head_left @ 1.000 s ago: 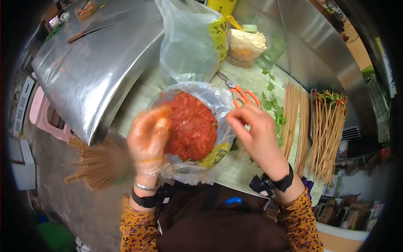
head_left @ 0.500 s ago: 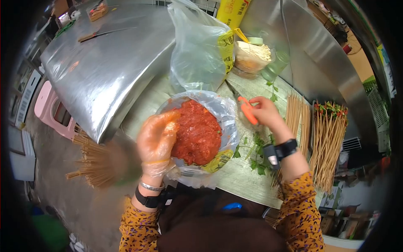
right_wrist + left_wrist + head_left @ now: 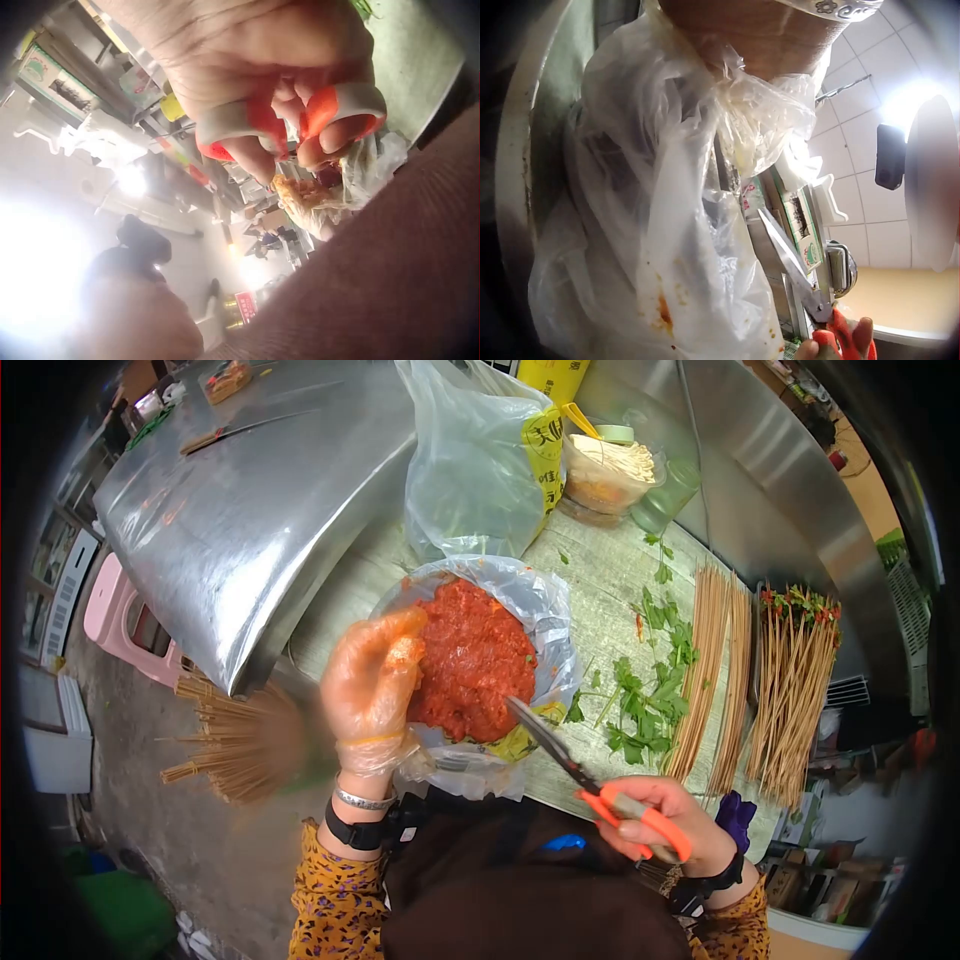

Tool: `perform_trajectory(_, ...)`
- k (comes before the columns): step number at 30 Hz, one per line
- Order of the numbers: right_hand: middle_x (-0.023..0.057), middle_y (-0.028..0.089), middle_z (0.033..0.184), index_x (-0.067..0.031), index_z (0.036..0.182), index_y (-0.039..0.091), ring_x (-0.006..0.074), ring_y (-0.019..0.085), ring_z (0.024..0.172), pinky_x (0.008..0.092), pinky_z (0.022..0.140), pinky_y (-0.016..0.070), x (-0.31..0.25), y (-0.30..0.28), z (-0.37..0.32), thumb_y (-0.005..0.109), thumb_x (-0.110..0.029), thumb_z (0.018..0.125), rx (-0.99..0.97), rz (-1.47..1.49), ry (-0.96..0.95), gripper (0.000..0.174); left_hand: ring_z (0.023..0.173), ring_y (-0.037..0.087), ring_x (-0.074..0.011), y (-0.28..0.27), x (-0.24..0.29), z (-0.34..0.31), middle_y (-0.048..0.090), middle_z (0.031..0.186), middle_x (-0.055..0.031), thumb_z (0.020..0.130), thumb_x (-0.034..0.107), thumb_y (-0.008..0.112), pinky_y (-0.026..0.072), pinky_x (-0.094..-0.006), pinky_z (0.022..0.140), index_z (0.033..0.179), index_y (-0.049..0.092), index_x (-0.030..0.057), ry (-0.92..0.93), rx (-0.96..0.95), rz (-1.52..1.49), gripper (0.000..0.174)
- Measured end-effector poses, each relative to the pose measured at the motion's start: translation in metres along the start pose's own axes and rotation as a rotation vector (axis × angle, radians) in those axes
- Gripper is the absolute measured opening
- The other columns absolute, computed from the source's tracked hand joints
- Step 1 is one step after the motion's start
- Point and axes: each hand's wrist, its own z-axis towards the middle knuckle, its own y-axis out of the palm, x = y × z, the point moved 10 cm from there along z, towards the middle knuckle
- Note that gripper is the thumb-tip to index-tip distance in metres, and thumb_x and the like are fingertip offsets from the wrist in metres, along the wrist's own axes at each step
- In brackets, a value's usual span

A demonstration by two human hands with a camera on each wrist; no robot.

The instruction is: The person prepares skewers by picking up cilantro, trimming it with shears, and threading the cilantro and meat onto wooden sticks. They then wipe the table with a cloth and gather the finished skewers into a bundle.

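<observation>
legible text: none that i can read in full. printed matter, by location:
1. upright clear plastic bag [image 3: 480, 460]: yellow panel with dark characters (chinese script, by their shape), too small to make out.
2. low plastic bag [image 3: 550, 630]: yellow printed band on its near edge, creased, unreadable.
3. carton [image 3: 799, 225], left wrist view: green and white print, blurred.
4. red sign [image 3: 245, 305], right wrist view: pale marks, too small.
5. scissors [image 3: 590, 785] in my right hand [image 3: 670, 825]: no marking resolvable.
</observation>
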Motion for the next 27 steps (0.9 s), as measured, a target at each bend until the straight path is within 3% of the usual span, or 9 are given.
perform_trajectory(2, -0.0027, 0.052, 0.070, 0.0000, 0.125, 0.054, 0.0038, 0.046, 0.056, 0.0189, 0.049, 0.0354, 0.011, 0.005, 0.009, 0.063, -0.015, 0.092, -0.022, -0.008, 0.052, 0.037, 0.065, 0.050, -0.0055, 0.000, 0.001, 0.001, 0.064, 0.097, -0.0048, 0.087, 0.000, 0.059, 0.0407, -0.0185, 0.058, 0.108, 0.063, -0.0036, 0.041, 0.001, 0.028, 0.021)
perform_trajectory(11, -0.0036, 0.052, 0.066, 0.0003, 0.128, 0.052, 0.0024, 0.047, 0.053, 0.0176, 0.048, 0.0365, 0.018, 0.008, 0.035, 0.062, -0.018, 0.093, -0.038, -0.041, 0.085, 0.041, 0.066, 0.051, -0.0063, 0.003, 0.006, 0.002, 0.064, 0.099, -0.0058, 0.087, 0.001, 0.060, 0.0412, -0.0188, 0.058, 0.108, 0.063, -0.0036, 0.051, -0.022, 0.046, 0.022)
perform_trajectory(27, -0.0041, 0.049, 0.062, 0.0012, 0.118, 0.055, 0.0022, 0.044, 0.050, 0.0174, 0.046, 0.0347, 0.013, 0.013, 0.042, 0.058, -0.017, 0.095, -0.034, -0.029, 0.050, 0.029, 0.066, 0.051, -0.0062, 0.003, 0.004, 0.002, 0.063, 0.100, -0.0064, 0.087, 0.001, 0.060, 0.0412, -0.0187, 0.057, 0.106, 0.063, -0.0039, 0.061, -0.041, 0.044, 0.020)
